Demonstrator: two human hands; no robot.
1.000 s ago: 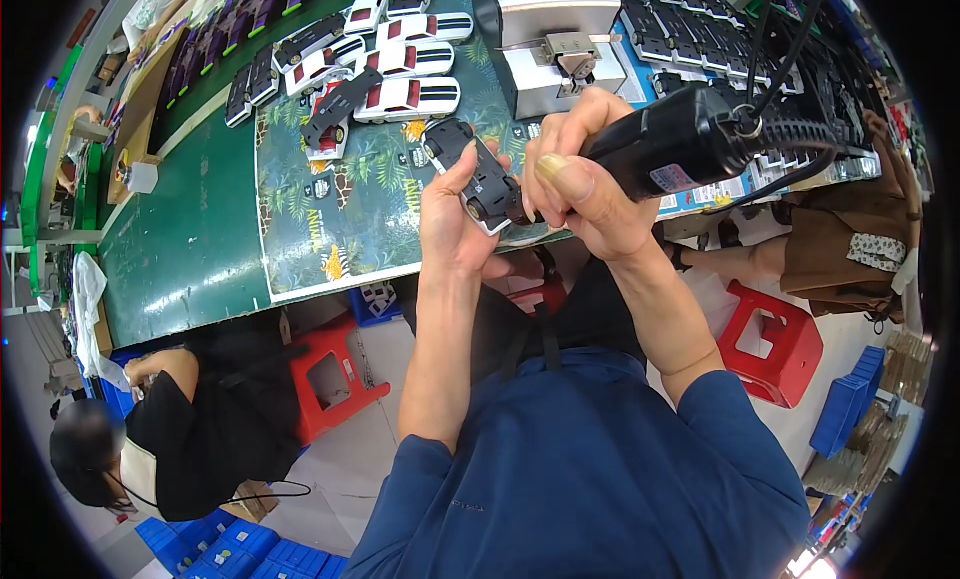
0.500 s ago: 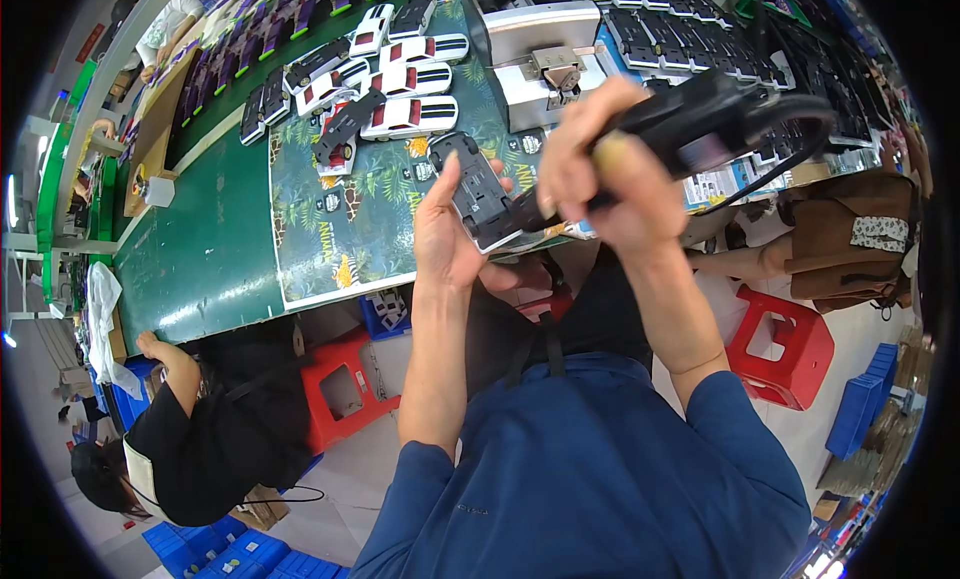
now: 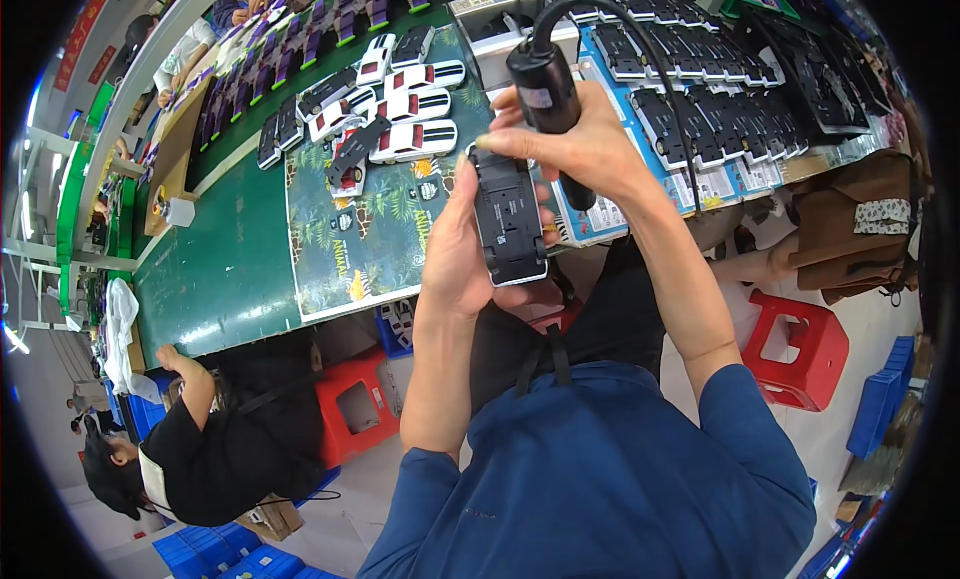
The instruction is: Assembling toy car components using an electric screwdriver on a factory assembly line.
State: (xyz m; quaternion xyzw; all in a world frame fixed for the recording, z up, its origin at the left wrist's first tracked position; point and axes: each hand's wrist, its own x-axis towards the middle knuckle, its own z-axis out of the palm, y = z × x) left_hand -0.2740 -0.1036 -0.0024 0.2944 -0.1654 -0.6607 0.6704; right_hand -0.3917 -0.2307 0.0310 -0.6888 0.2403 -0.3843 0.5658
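Note:
My left hand (image 3: 452, 251) is closed around a toy car (image 3: 508, 217), which is turned over so its black underside faces up. A thin white body edge shows at the car's near end. My right hand (image 3: 598, 151) grips a black electric screwdriver (image 3: 543, 87), its cable end up and its lower end pointing down beside the car. The right thumb and fingertips reach across to the far end of the car. Left of my hands, several white toy cars (image 3: 418, 139) with black stripes lie on a patterned mat (image 3: 385, 249). A dark chassis (image 3: 358, 157) rests tilted over a red-and-white part.
A metal box fixture (image 3: 475, 44) stands behind my hands. Rows of overturned cars (image 3: 690, 129) fill the right side, with the screwdriver cable (image 3: 660, 64) hanging across them. At the left, a person in black (image 3: 235, 429) sits by the green table (image 3: 215, 279). Red stools (image 3: 800, 349) stand below.
The screwdriver has swung from lying slanted over the car to upright on its right. My right fingers now touch the car's far end, and the car has turned more lengthwise.

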